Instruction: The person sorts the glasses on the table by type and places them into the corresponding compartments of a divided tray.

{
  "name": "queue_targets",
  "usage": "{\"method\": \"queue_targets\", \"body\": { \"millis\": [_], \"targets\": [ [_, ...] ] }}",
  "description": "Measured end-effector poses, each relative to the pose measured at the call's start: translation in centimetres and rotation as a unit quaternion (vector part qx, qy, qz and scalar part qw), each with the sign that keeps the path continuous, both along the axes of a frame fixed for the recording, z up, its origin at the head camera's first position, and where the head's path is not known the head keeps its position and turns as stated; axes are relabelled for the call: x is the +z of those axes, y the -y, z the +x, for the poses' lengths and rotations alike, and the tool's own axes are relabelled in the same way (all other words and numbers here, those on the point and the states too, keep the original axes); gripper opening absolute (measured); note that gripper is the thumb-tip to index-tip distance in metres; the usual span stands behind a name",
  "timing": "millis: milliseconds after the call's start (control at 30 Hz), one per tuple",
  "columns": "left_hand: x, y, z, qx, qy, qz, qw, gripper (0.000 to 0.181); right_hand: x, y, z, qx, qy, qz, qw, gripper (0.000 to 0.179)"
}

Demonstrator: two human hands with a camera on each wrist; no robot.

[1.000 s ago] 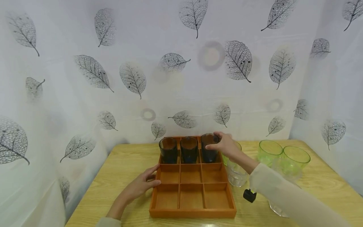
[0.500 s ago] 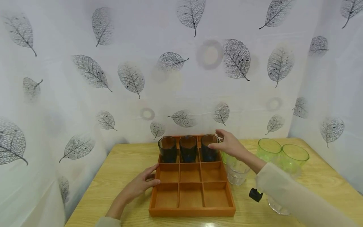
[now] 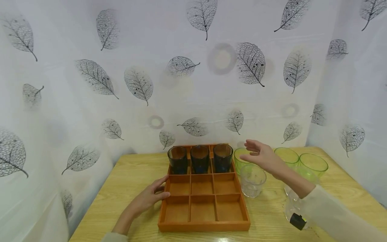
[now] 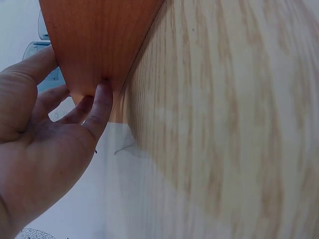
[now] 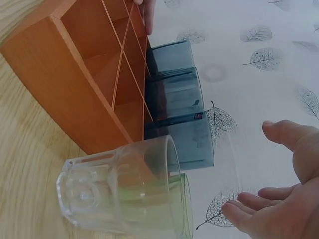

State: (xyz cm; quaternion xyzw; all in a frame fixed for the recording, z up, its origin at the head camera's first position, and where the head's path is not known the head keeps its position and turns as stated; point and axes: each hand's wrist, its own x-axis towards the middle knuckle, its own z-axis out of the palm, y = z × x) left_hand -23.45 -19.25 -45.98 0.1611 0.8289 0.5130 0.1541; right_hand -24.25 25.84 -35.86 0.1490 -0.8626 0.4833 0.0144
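Observation:
Three dark blue-grey glasses, the left [image 3: 177, 160], middle [image 3: 200, 159] and right [image 3: 223, 158], stand upright in the back row of an orange-brown wooden compartment box [image 3: 204, 226]. My left hand [image 3: 148, 199] rests against the box's left side, its fingertips on the outer wall in the left wrist view. Above the glasses to the right of the box hangs my right hand [image 3: 264, 158], fingers spread and holding nothing. Beneath it stand a green-tinted glass [image 3: 240, 155] and a clear glass [image 3: 252, 183]. The clear glass shows large beside the box in the right wrist view.
Two more green glasses, one behind [image 3: 287, 156] and one nearer [image 3: 313, 163], stand at the right, with clear glasses partly hidden by the right forearm. A black device [image 3: 297, 221] sits at the right wrist. A leaf-print curtain [image 3: 193, 94] closes off the table's back and sides.
My right hand has let go of the right dark glass and drawn away to the right, uncovering the green glass. The left hand stays against the box.

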Motion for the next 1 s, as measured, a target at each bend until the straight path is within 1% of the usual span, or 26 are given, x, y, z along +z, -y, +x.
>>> {"method": "queue_targets", "body": {
  "millis": [267, 433, 533, 767, 900, 1000],
  "targets": [
    [0.0, 0.0, 0.0, -0.005, -0.006, 0.001, 1.0000, 0.073, 0.0, -2.2, 2.3, -0.005, 0.010, 0.011, 0.9999, 0.077],
    [0.0, 0.0, -0.1, -0.010, -0.005, 0.006, 0.9999, 0.073, -0.2, -3.1, 3.5, -0.003, 0.004, 0.009, 0.9999, 0.073],
    [0.0, 0.0, -0.1, -0.009, -0.004, 0.008, 0.9999, 0.073, -0.4, -3.6, 3.9, -0.005, 0.006, 0.007, 0.9999, 0.073],
    [0.0, 0.0, -0.1, -0.008, 0.001, 0.011, 0.9999, 0.074, -1.1, -4.3, 4.7, -0.017, 0.014, 0.022, 0.9995, 0.074],
    [-0.1, 0.1, -0.1, -0.008, -0.001, 0.011, 0.9999, 0.074, -2.0, -4.2, 4.9, -0.017, 0.024, 0.030, 0.9991, 0.077],
    [-0.2, 0.0, -0.1, -0.009, -0.004, 0.011, 0.9999, 0.074, -2.8, -4.1, 5.0, -0.008, 0.033, 0.036, 0.9988, 0.080]
  ]
}}
